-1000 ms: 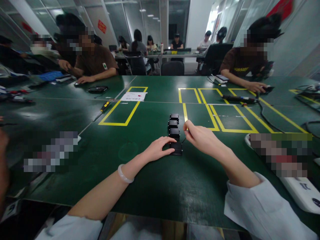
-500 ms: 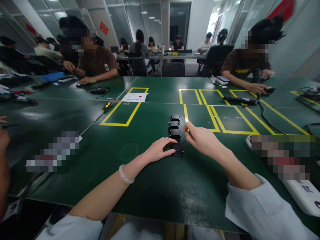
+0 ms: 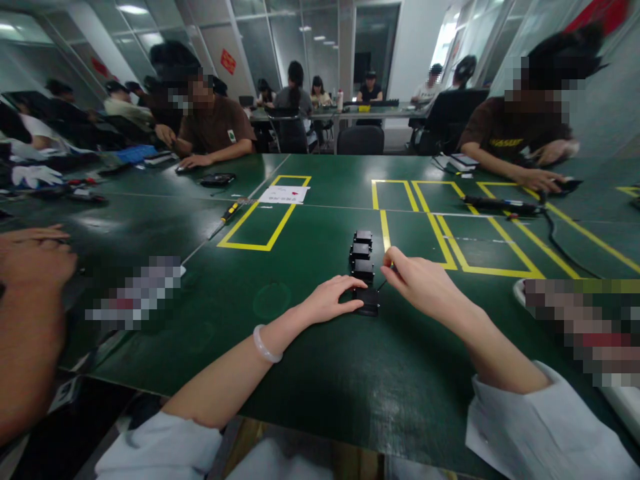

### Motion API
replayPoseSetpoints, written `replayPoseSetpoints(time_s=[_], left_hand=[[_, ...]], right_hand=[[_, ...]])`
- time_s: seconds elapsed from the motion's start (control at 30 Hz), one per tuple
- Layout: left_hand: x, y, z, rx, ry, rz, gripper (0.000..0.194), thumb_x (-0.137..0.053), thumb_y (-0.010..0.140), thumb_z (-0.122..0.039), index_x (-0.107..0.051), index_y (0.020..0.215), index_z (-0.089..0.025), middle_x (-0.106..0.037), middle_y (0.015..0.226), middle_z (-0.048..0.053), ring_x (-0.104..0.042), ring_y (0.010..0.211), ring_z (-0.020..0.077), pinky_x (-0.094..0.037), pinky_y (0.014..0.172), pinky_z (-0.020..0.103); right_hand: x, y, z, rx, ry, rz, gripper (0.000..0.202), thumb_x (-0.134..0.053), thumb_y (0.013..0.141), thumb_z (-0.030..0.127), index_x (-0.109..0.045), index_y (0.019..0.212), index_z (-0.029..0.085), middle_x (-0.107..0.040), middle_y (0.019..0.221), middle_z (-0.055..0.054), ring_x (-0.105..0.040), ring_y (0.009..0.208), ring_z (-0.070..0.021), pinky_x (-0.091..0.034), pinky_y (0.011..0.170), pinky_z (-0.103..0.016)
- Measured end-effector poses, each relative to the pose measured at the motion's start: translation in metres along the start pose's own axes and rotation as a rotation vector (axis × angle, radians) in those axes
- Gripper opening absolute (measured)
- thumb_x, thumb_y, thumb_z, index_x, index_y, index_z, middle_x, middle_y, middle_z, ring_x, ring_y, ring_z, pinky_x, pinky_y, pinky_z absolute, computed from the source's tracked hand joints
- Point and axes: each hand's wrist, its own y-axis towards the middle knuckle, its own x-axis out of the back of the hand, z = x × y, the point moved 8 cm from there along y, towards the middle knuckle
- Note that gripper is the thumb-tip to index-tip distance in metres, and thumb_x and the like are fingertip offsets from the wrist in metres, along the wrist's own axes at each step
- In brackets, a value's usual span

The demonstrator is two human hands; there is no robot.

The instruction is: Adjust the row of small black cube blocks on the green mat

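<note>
Several small black box-shaped parts (image 3: 362,251) stand in a row on the green table (image 3: 320,393), running away from me. Thumb and fingers of my left hand (image 3: 334,298) are closed on the left side of the nearest black box (image 3: 369,303), which sits on the tabletop. Just to its right, my right hand (image 3: 411,275) is closed in a pinch. A thin dark strand (image 3: 382,285) runs from those fingertips toward the box's right side. Whether it is a wire or a slim tool, I cannot tell.
Yellow tape outlines (image 3: 245,248) mark the table. A yellow-black screwdriver (image 3: 230,212) and a white paper sheet (image 3: 284,195) lie at the back left. A black corded tool (image 3: 503,205) lies at the right. Another person's arm (image 3: 35,320) rests at the left edge.
The whole view has shifted, so the table and both hands appear farther right. Relative to the nearest black box, my hands keep almost the same positions. More of the neighbouring person's arm shows at left.
</note>
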Motion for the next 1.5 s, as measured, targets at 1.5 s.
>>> replayPoseSetpoints(time_s=[1.5], left_hand=[[-0.0014, -0.0002, 0.0015, -0.009, 0.001, -0.008, 0.035, -0.057, 0.09, -0.036, -0.052, 0.123, -0.027, -0.06, 0.114, 0.003, -0.055, 0.103, 0.0207, -0.042, 0.088, 0.031]], right_hand=[[-0.0046, 0.001, -0.0028, -0.005, 0.008, 0.025, 0.021, -0.033, 0.096, 0.038, -0.047, 0.094, 0.022, -0.062, 0.071, -0.003, -0.057, 0.062, -0.0176, -0.025, 0.052, -0.025]])
